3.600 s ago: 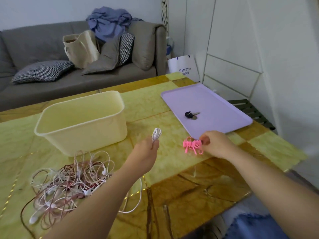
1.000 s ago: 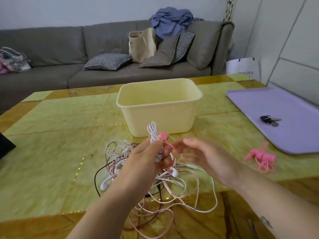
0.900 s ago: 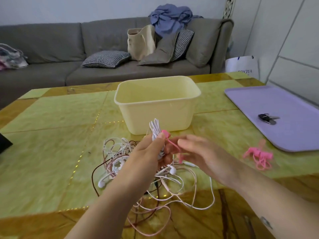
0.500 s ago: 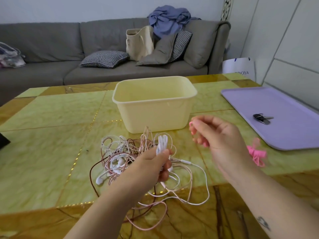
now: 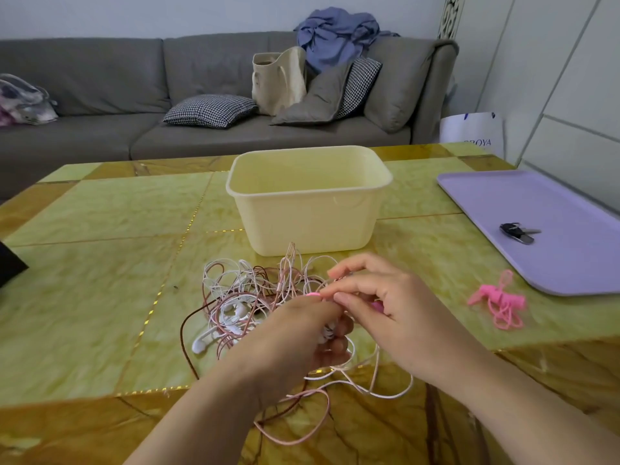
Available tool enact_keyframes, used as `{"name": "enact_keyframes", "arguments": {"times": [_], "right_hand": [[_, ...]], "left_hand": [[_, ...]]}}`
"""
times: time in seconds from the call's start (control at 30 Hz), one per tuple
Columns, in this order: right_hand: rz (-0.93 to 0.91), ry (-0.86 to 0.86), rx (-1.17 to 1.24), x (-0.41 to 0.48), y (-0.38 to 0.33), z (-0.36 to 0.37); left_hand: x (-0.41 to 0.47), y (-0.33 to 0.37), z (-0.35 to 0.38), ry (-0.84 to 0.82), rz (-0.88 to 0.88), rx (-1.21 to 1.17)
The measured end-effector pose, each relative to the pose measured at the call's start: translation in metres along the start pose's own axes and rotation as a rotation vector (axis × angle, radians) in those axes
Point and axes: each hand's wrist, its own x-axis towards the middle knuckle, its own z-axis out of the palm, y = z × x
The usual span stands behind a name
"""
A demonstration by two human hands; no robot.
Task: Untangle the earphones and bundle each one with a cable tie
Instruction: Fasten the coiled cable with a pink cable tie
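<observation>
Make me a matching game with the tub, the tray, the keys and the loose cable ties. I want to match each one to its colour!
Things:
1. tub
2. tray
3. keys
4. loose cable ties

Colours:
A. pink
B. black and silver
C. pale yellow
D. purple

Pairs: 1-C, 2-D, 3-B, 4-A.

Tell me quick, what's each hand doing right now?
Left hand: grips the coiled white earphone.
Right hand: pinches a pink cable tie.
</observation>
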Motion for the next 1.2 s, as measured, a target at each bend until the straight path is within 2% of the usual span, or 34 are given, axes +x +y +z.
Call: {"name": "enact_keyframes", "arguments": {"times": [0.13, 0.23, 0.37, 0.5, 0.67, 0.9, 1.2], "right_hand": [[0.036, -0.037, 0.02, 0.001, 0.0, -0.001], [-0.019, -0.029, 0.016, -0.001, 0.0, 0.0], [-0.174, 0.162, -0.122, -0.004, 0.004, 0.002], [-0.146, 0.281, -0.063, -0.003, 0.003, -0.001], [0.186, 0.021, 0.203, 0.0, -0.003, -0.009], [0.245, -0.112, 0.348, 0.007, 0.009, -0.028], [0.345, -0.224, 0.467, 0.008, 0.023, -0.036]], "left_hand": [[-0.002, 0.007, -0.002, -0.081, -0.057, -0.193], [0.003, 0.002, -0.001, 0.008, -0.028, -0.239], [0.008, 0.001, 0.002, 0.079, 0.05, -0.359], [0.008, 0.004, 0.001, 0.088, 0.103, -0.509], [0.007, 0.004, 0.001, 0.087, 0.122, -0.618], [0.002, 0.009, 0.004, -0.037, 0.119, -0.622], [-0.001, 0.005, 0.005, -0.052, 0.194, -0.367]]}}
